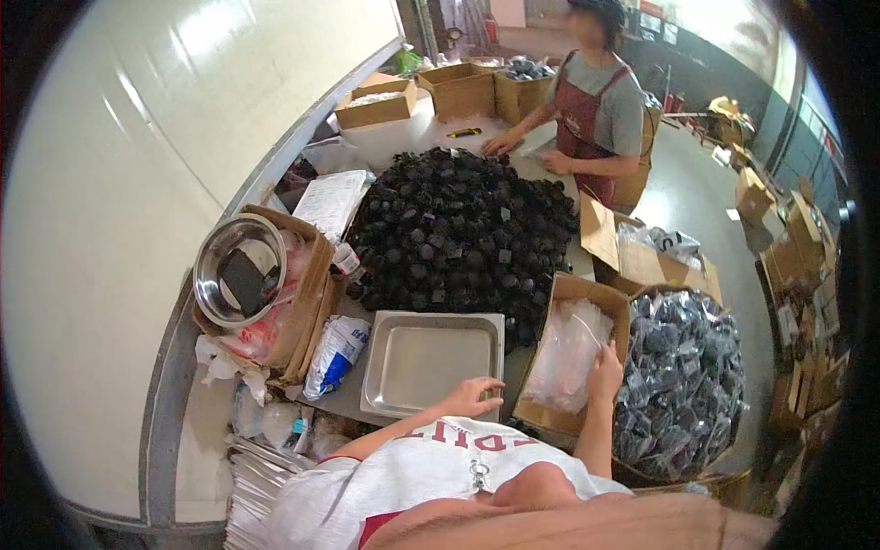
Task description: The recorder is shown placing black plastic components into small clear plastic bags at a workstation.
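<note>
Cardboard box (550, 414) of clear bags, right hand (605, 374) inside, steel tray (431, 359) seemingly empty

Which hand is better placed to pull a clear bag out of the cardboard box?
Right. The right hand is already inside the cardboard box, touching the clear bags. The left hand rests on the steel tray's near rim, outside the box.
</note>
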{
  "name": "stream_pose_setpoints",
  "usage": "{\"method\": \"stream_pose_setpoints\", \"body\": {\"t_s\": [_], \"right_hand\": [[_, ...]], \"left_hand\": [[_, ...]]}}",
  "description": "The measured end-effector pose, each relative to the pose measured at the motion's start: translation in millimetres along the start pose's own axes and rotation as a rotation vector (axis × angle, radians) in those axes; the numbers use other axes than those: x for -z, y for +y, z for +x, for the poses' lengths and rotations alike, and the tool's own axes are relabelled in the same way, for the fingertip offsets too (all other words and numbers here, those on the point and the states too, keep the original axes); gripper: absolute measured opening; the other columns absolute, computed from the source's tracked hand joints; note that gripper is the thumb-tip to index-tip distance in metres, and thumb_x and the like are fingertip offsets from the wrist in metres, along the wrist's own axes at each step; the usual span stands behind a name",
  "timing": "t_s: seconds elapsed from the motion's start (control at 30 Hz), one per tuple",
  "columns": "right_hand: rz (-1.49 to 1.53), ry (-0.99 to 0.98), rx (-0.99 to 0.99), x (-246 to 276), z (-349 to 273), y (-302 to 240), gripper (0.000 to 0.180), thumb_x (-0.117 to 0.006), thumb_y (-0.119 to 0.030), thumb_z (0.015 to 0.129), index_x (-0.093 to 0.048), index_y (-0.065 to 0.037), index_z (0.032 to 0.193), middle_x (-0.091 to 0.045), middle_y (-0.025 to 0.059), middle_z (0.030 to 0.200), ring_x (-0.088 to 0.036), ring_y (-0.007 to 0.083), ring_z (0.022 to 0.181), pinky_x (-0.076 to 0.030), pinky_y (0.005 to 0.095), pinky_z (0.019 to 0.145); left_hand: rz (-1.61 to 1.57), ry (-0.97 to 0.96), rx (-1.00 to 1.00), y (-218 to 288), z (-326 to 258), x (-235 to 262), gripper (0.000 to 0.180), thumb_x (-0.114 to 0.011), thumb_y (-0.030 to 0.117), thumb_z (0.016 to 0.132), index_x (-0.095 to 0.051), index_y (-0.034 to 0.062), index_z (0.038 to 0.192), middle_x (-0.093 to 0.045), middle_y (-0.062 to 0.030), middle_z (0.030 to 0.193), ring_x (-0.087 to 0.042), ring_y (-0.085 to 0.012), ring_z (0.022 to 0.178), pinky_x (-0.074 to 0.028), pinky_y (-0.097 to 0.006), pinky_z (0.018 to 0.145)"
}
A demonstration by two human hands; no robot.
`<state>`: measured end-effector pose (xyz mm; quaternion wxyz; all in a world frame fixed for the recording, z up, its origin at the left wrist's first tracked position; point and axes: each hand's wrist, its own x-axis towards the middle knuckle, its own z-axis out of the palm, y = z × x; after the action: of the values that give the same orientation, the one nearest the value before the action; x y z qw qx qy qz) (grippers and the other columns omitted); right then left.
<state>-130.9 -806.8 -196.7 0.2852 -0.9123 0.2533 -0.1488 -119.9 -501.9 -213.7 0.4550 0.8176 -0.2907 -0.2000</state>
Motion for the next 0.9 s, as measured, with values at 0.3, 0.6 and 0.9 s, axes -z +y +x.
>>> {"method": "stream_pose_setpoints", "body": {"t_s": [0.3,0.6,0.9], "right_hand": [[0.225,-0.073,0.868,-4.2,-71.3,-81.0,0.026,-0.061,-0.001,0.075,-0.068,-0.003,0.1,-0.067,0.0159,0.105,-0.063,0.0308,0.096,-0.047,0.0416,0.085],[0.382,-0.367,0.906,-17.1,-81.0,-88.3,0.02,-0.065,-0.004,0.077,-0.07,-0.005,0.096,-0.068,0.0123,0.102,-0.064,0.0302,0.091,-0.051,0.0387,0.08],[0.559,-0.469,0.462,-9.6,-89.5,-112.5,0.027,-0.069,-0.006,0.075,-0.056,-0.002,0.099,-0.066,0.0174,0.091,-0.066,0.0328,0.084,-0.051,0.0386,0.072]], "left_hand": [[-0.759,-0.02,0.167,36.4,8.9,6.3,0.034,-0.056,0.026,0.095,-0.059,-0.0018,0.114,-0.064,-0.0104,0.109,-0.059,-0.0135,0.099,-0.048,-0.03,0.084],[-1.236,0.131,0.449,13.6,0.9,15.3,0.023,-0.057,0.02,0.094,-0.063,-0.0019,0.098,-0.066,-0.0064,0.089,-0.061,-0.0098,0.078,-0.05,-0.025,0.068],[-0.589,0.338,0.062,32.6,5.5,13.3,0.02,-0.068,0.019,0.087,-0.07,-0.0014,0.085,-0.068,-0.0052,0.074,-0.056,-0.0065,0.065,-0.045,-0.024,0.057]]}}
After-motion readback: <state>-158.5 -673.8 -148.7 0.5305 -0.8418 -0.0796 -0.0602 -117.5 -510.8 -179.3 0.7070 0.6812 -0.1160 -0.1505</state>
